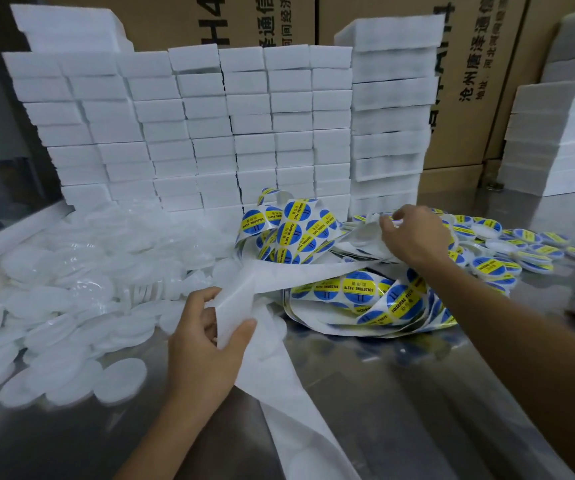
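2 hands stretch a label strip (pixel 314 270) over the bench (pixel 400 393): left hand (pixel 206 337) fingers clamp its bare end, right hand (pixel 414 233) fingers pinch it beside the labelled lids (pixel 487 266). Steady, even tension should ease peeling.

The left hand (pixel 210 337) was near and central, its forearm coming up from the near edge, thumb and curled fingers pinching the paper strip (pixel 300 271). The right hand (pixel 414 233) was farther off to the right, arm outstretched, back upward, fingertips pinching the same strip.
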Demonstrator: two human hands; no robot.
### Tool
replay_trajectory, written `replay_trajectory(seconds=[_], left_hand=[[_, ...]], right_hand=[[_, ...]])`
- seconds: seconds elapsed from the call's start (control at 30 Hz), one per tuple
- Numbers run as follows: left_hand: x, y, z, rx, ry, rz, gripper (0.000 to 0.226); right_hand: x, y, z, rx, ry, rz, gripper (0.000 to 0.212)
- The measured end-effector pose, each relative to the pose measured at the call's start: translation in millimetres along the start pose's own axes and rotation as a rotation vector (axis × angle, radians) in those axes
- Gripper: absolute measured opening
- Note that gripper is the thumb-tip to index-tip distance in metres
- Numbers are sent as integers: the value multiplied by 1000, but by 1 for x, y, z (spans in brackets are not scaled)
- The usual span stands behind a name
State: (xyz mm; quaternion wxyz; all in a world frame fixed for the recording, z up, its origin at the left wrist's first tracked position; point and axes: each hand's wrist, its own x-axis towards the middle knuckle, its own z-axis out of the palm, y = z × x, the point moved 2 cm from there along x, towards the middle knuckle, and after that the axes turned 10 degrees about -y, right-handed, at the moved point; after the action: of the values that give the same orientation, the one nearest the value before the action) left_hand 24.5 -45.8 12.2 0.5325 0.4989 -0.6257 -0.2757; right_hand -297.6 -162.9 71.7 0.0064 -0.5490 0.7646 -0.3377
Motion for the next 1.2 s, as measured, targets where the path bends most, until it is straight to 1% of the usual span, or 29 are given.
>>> replay_trajectory(seconds=[0.1, 0.17, 0.23, 0.27, 0.33, 0.37, 0.43, 0.47, 0.5, 0.57, 0.6, 0.67, 0.7, 0.77, 0.8, 0.87, 0.93, 1.03, 1.13, 1.2], left_hand=[[2, -1, 0, -119, -35, 10, 60], [4, -1, -2, -153, -44, 19, 53], [5, -1, -2, -195, -42, -8, 40], [5, -1, -2, -239, -37, -24, 36], [4, 2, -3, -301, -42, -26, 35], [3, 5, -4, -311, -53, -10, 36], [1, 11, -5, -345, -76, 19, 39], [0, 13, -5, -365, -88, 29, 39], [-1, 16, -6, -377, -107, 52, 39], [-4, 20, -5, -344, -170, 108, 39], [-5, 22, -4, -329, -197, 112, 39], [-6, 23, -1, -316, -228, 84, 31], [-6, 23, 0, -304, -222, 74, 23], [-5, 21, 3, -294, -194, 39, 4], [-5, 18, 4, -328, -182, 4, 15], [-5, 16, 3, -420, -162, -71, 27], [-4, 17, 0, -447, -148, -109, 25], [-2, 18, 0, -435, -187, -119, 24], [-1, 16, 0, -451, -201, -133, 21], [-1, 15, 0, -455, -183, -167, 20]], right_hand=[[-31, -31, -3, 94, 89, -226, 27], [-56, -51, -3, 218, 86, -330, 18], [-82, -70, -2, 324, 47, -374, 10], [-94, -79, 0, 371, 9, -389, 10], [-115, -92, 7, 462, -119, -405, 13], [-124, -97, 11, 499, -210, -400, 19], [-138, -103, 20, 557, -438, -351, 33], [-144, -105, 24, 599, -543, -316, 35], [-148, -107, 27, 659, -621, -277, 37], [-153, -109, 29, 830, -707, -190, 37], [-154, -109, 29, 915, -718, -162, 34], [-155, -105, 29, 1012, -676, -147, 26], [-155, -103, 29, 1030, -658, -150, 30], [-157, -99, 29, 1072, -672, -187, 46], [-158, -98, 29, 1088, -688, -219, 52], [-159, -97, 27, 1096, -697, -312, 59], [-164, -102, 23, 1087, -700, -450, 66], [-171, -107, 24, 1034, -732, -607, 73], [-173, -107, 26, 939, -742, -669, 72], [-174, -105, 29, 886, -708, -668, 68]])
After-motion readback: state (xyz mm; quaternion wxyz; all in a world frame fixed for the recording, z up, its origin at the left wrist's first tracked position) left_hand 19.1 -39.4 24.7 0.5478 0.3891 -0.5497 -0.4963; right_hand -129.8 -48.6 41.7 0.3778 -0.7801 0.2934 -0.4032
